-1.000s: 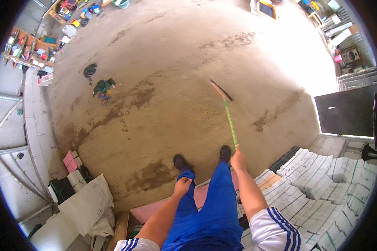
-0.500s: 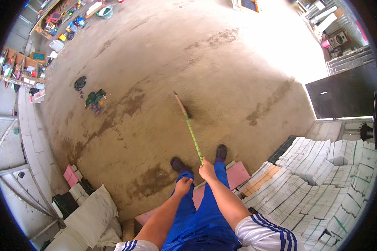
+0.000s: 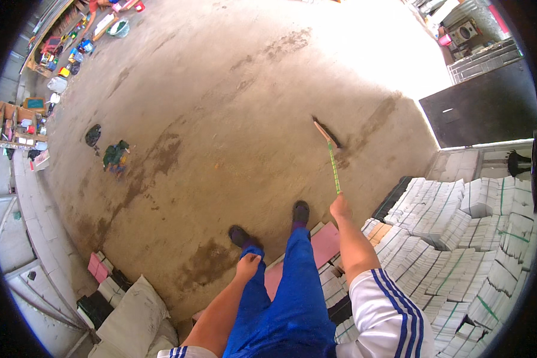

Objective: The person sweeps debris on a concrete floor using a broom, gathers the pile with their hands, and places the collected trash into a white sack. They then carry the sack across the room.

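My right hand (image 3: 340, 207) is wrapped round the end of a broom's green banded handle (image 3: 334, 170). The broom's head (image 3: 323, 130) rests on the brown floor ahead and to the right, its dark bristles along the right side. Over my left knee hangs my left hand (image 3: 249, 264), its fingers curled in with nothing visible in them. My feet in dark shoes stand apart on the floor (image 3: 221, 173), which has darker, damp-looking patches.
White stacked blocks (image 3: 453, 250) tied with green straps fill the right side. White sacks (image 3: 131, 316) lie at the lower left. A crumpled dark cloth (image 3: 115, 156) and a black bag (image 3: 93, 135) are on the floor to the left. Another person's arm (image 3: 92, 18) shows at the far left.
My right hand has swung the broom to the right and slightly farther off. My left hand stays near my knee, and the view has shifted a little.
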Action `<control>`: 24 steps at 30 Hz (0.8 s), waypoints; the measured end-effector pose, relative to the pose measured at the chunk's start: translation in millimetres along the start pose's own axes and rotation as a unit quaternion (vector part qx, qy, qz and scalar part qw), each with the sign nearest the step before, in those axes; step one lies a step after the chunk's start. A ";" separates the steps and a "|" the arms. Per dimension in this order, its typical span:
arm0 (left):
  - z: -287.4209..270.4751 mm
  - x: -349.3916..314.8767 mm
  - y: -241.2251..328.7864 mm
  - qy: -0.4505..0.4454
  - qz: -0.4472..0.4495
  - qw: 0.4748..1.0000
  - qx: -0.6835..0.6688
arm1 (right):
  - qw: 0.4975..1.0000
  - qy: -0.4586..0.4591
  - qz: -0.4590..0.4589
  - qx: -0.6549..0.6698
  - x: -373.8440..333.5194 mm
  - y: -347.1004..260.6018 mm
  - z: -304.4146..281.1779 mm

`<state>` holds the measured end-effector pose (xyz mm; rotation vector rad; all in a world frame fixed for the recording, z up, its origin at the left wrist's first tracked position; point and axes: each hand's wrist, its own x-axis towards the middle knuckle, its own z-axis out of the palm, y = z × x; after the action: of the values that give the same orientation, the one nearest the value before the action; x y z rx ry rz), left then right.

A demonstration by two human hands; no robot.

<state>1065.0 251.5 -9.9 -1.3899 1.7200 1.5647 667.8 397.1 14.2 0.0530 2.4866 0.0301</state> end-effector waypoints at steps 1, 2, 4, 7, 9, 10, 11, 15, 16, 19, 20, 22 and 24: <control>1.4 0.1 5.0 0.000 -0.001 1.000 0.006 | 1.000 -0.018 -0.008 -0.005 -0.3 -2.6 5.4; 2.5 -1.2 8.6 -0.001 0.001 1.000 0.014 | 0.999 -0.034 -0.014 -0.008 -3.6 -5.8 9.5; 10.0 -1.0 18.6 -0.013 -0.002 1.000 -0.004 | 0.997 -0.008 -0.083 0.002 -18.5 6.2 57.5; 8.7 5.9 2.8 0.021 0.008 0.999 -0.025 | 0.991 -0.096 -0.073 0.057 -111.2 -73.3 65.2; 11.9 12.0 1.1 0.034 0.032 0.997 -0.062 | 0.986 -0.102 -0.116 0.064 -152.6 -106.2 87.2; 7.3 11.5 0.4 0.037 0.018 0.997 -0.064 | 0.970 -0.186 -0.155 0.006 -170.0 -129.3 91.0; 4.5 10.5 11.4 0.029 0.013 0.998 -0.062 | 0.980 -0.145 -0.130 0.039 -178.6 -142.0 114.1; -19.8 -5.2 14.8 0.056 -0.009 0.997 -0.055 | 0.967 -0.189 -0.165 0.047 -227.5 -214.5 127.0; -24.4 -8.0 11.2 0.068 -0.007 0.996 -0.051 | 0.971 -0.176 -0.147 0.064 -233.2 -223.0 133.1; -43.8 -11.2 -1.7 0.040 -0.044 0.995 -0.074 | 0.963 -0.172 -0.196 0.067 -219.6 -223.4 137.5; -51.9 -11.2 -9.0 0.035 -0.058 0.994 -0.085 | 0.960 -0.164 -0.218 0.064 -219.8 -223.2 133.4; -56.0 -12.8 -34.7 0.071 -0.053 0.989 -0.117 | 0.967 -0.135 -0.217 0.002 -233.1 -234.4 98.2; -71.5 -28.4 -10.7 0.057 -0.080 0.981 -0.166 | 0.973 -0.091 -0.209 0.032 -207.7 -237.2 100.0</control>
<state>1107.2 198.4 27.9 -1.7622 1.4083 1.7683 886.0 151.6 52.9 -0.4227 2.2666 -0.2218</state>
